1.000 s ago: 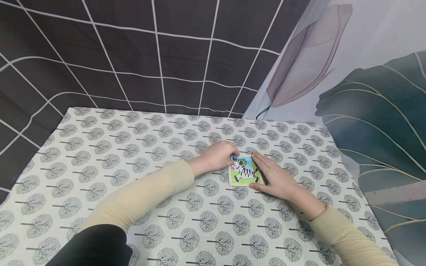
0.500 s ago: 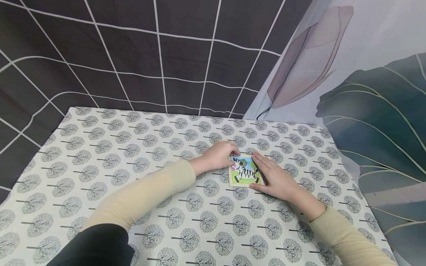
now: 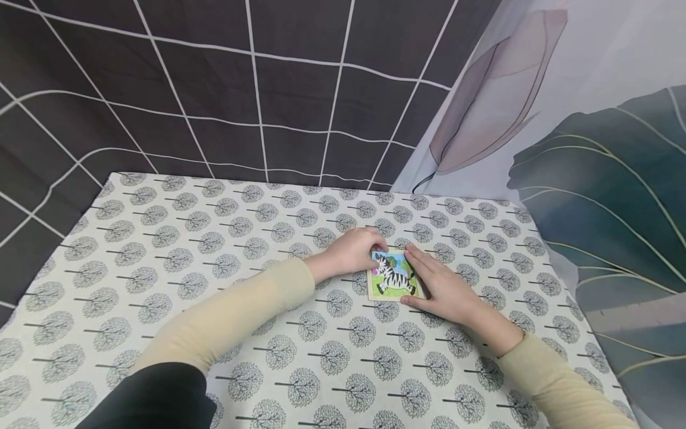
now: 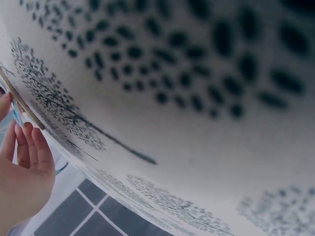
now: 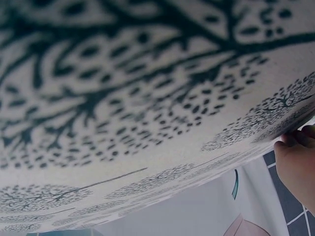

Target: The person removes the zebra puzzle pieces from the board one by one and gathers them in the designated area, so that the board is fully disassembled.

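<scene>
A small square zebra jigsaw puzzle (image 3: 396, 275) with a pale wooden frame lies on the tablecloth. My left hand (image 3: 354, 249) is at its upper left corner, thumb and fingers bent around a thin light-blue puzzle piece (image 4: 17, 116) by the zebra's head. The left wrist view shows this piece tilted between the thumb and fingertips, beside the frame's edge. My right hand (image 3: 442, 289) lies along the puzzle's right side, fingers fairly straight over the upper right corner and thumb at the lower edge. It covers the right border. Only part of this hand shows in the right wrist view.
The table wears a white cloth (image 3: 300, 381) printed with grey trees. Behind it hangs a dark curtain (image 3: 214, 77) with white grid lines. A pale leaf-patterned curtain (image 3: 605, 196) hangs on the right. A thin dark cord (image 3: 423, 182) shows near the back edge.
The left fingertips shift very slightly over the zebra's head, covering a little more of its pink muzzle. The right hand and the puzzle stay in place.
</scene>
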Available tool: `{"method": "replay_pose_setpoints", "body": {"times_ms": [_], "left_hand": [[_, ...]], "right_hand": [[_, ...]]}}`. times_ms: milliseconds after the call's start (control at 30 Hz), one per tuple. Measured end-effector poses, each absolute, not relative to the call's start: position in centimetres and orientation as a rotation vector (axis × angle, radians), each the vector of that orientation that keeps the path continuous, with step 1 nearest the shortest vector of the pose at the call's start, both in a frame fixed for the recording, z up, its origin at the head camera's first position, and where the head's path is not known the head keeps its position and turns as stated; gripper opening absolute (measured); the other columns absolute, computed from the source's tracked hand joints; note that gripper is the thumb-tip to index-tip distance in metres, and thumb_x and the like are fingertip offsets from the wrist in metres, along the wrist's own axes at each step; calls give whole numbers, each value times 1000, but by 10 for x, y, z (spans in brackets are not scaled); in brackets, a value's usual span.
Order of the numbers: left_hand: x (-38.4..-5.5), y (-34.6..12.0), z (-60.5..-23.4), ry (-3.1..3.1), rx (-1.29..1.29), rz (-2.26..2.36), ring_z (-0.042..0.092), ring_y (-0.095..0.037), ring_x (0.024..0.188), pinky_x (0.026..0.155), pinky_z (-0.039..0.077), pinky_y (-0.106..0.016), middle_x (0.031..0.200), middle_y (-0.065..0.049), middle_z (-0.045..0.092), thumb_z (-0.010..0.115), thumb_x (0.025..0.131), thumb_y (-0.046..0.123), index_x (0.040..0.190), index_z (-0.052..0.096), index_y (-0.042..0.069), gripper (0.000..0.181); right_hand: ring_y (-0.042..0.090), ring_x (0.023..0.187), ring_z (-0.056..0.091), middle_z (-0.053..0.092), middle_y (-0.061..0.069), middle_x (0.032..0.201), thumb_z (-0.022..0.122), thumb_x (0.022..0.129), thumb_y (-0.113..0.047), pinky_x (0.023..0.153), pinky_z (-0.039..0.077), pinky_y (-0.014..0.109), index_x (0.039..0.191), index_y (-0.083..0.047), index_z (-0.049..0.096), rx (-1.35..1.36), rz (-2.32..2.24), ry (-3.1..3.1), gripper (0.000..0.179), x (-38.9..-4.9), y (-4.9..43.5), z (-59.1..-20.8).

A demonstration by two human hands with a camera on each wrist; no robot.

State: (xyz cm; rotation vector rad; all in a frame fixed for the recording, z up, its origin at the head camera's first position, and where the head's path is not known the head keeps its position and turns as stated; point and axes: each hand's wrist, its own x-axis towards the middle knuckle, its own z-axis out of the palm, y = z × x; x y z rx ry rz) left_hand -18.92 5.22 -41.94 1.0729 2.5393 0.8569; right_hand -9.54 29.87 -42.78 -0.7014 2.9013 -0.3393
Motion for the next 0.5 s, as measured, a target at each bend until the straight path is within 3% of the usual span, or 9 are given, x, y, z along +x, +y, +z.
{"method": "replay_pose_setpoints", "body": {"times_ms": [300, 500], "left_hand": [[-190, 51, -420, 2517, 1073, 950, 69, -18, 110, 104, 56, -32, 124, -4, 74, 80, 93, 8, 119, 75, 11, 27], [-192, 48, -419, 2474, 1068, 1058, 70, -15, 100, 95, 58, -24, 111, -5, 77, 75, 96, 5, 114, 76, 9, 18]], "right_hand": [[44, 159, 30, 23, 21, 175, 72, 95, -56, 129, 28, 60, 165, 2, 25, -702, -339, 2900, 103, -95, 299, -428], [45, 159, 31, 23, 21, 175, 72, 95, -56, 129, 29, 60, 165, 2, 25, -714, -326, 2906, 102, -95, 299, -428]]}}
